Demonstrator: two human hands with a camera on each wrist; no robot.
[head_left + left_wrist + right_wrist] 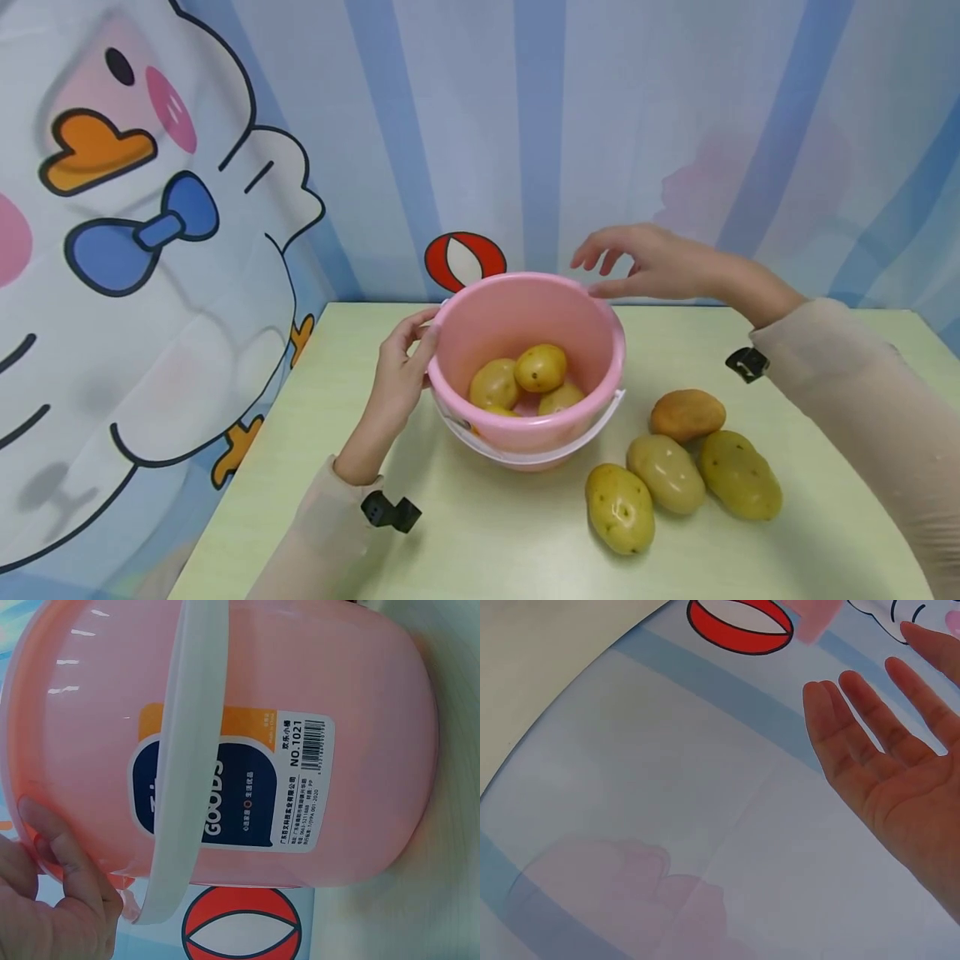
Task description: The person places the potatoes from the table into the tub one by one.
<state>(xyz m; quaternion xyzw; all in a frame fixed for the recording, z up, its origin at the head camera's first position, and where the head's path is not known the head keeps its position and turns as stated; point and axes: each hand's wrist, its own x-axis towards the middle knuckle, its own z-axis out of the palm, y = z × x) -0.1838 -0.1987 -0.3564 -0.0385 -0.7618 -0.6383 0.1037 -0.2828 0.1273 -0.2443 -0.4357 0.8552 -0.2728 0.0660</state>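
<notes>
A pink plastic bucket (525, 296) with a white handle (517, 454) hanging at its front stands on the table. Several potatoes (541, 368) lie inside it. At the bucket's left rim my left hand (396, 371) holds on with thumb and fingers; the left wrist view shows this hand (64, 892) at the rim beside the labelled wall (360, 787). My right hand (656, 262) is raised by the right rear rim with nothing in it. Its fingers look loosely extended in the right wrist view, where the palm (915, 787) shows.
Right of the bucket, several potatoes lie grouped on the pale table (480, 542): a brownish one (687, 415), a greenish one (739, 475), and yellowish ones (620, 508) nearer the front. Behind the table hangs a striped cartoon backdrop (465, 125), with a large bird figure at left.
</notes>
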